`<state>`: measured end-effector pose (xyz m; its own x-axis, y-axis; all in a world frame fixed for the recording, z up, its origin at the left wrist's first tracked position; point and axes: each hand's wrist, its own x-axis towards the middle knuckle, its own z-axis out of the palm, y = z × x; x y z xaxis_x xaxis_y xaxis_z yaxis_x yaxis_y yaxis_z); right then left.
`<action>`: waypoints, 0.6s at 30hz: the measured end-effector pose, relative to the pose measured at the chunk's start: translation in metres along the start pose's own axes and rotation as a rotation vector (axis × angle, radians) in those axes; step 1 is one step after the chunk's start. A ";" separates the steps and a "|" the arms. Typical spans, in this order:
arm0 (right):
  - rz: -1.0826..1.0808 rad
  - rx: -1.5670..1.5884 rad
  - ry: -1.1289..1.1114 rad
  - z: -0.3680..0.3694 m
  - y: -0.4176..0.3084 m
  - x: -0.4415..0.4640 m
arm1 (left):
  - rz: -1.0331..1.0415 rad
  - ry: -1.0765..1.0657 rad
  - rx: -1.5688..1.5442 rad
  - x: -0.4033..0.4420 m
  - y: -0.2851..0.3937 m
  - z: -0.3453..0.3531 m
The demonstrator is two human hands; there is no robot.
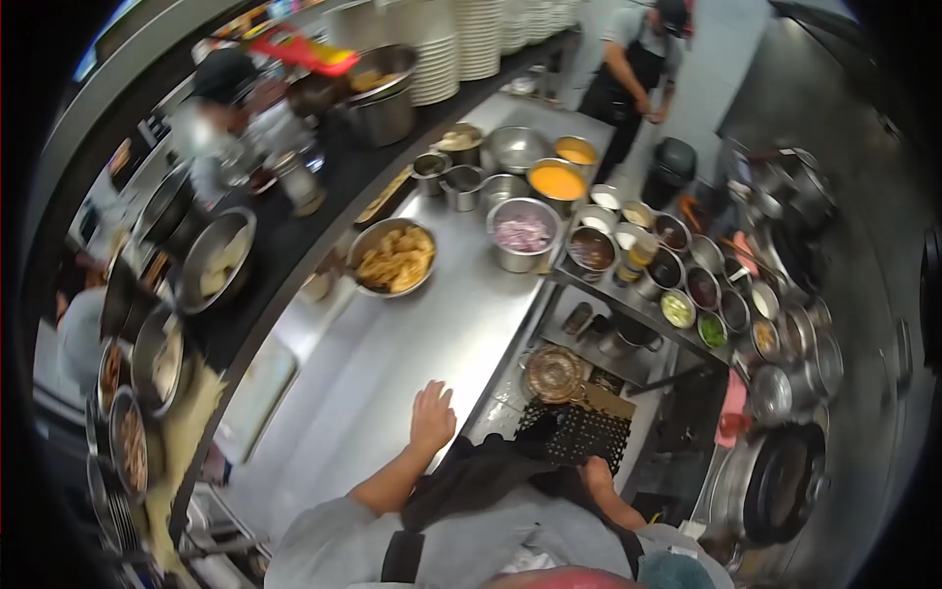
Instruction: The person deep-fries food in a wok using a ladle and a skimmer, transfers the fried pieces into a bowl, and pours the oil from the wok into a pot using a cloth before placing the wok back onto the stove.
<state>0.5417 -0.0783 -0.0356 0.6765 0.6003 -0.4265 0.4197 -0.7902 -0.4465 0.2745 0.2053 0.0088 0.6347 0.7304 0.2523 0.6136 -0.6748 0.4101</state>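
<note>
Nearest the camera, dressed in a grey shirt point(491, 532) and a dark apron point(442, 498), standing close to the steel counter point(358, 363). Extending the left hand point(431, 420) over its surface, with fingers point(432, 394) stretched and slightly parted, gripping nothing; touching the metal or just above it, cannot tell which. Holding the right hand point(597, 475) low, just beside the apron's edge, with fingers partly hidden; cannot tell how far open, or whether pinching cloth. Directly under the left fingers, counter steel. Ahead of them on the same counter, well apart: a steel bowl point(365, 287) heaped with yellow pieces point(394, 259). Farther right, by the counter's right edge: a deep steel pot point(517, 262) of chopped purple-and-white pieces point(522, 234), well apart from either hand.
</note>
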 end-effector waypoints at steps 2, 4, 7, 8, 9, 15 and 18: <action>0.154 -0.048 -0.116 -0.003 -0.012 -0.007 | 0.028 0.007 -0.004 0.000 0.003 -0.003; 0.134 -0.078 -0.176 0.006 -0.002 0.001 | 0.014 0.036 0.010 0.000 0.006 -0.005; 0.056 -0.172 -0.080 0.019 0.006 0.002 | 0.019 0.045 0.004 0.000 0.008 -0.007; 0.057 -0.173 -0.079 0.020 0.009 0.003 | 0.018 0.048 0.002 0.000 0.008 -0.005; 0.085 -0.148 -0.119 0.016 0.006 0.002 | 0.018 0.048 0.001 0.000 0.007 -0.005; 0.085 -0.148 -0.136 0.004 0.001 0.000 | 0.013 0.036 0.000 0.000 0.007 -0.004; 0.145 -0.105 -0.164 -0.001 -0.005 -0.002 | 0.010 0.037 -0.005 0.000 0.007 -0.004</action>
<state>0.5386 -0.0755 -0.0315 0.6305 0.4847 -0.6062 0.3917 -0.8730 -0.2906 0.2764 0.2013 0.0153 0.6227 0.7271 0.2890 0.6050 -0.6816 0.4116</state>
